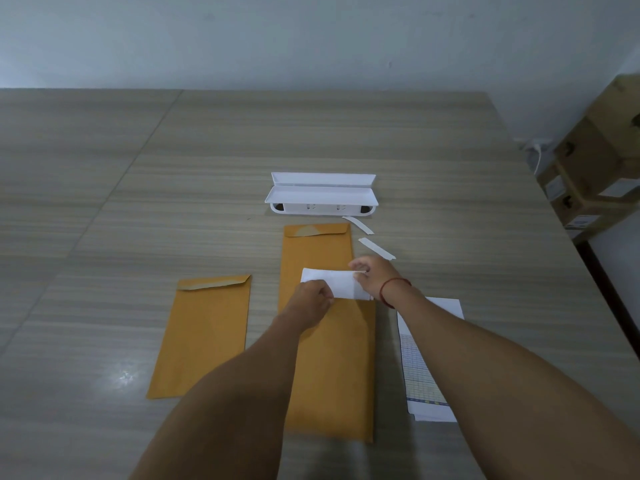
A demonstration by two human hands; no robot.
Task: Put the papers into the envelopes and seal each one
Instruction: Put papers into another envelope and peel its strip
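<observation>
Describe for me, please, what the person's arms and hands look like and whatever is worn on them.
Both forearms are bare, with no sleeves in view. The left hand and right hand are ungloved; no watch or ring shows. The only thing worn is a thin red cord bracelet round the right wrist.

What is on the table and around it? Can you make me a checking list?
Surface: wood-grain table, one shiny glare patch.
Job's things: left envelope and middle envelope lie flat, flaps folded down; folded paper over the middle one; printed sheets at right.
Clutter: two white strips; open white case beyond the envelopes.
Hands: left hand and right hand both pinch the folded paper.
Cables: white cable by the wall, far right.
Surroundings: stacked cardboard boxes right of the table; plain wall behind.
</observation>
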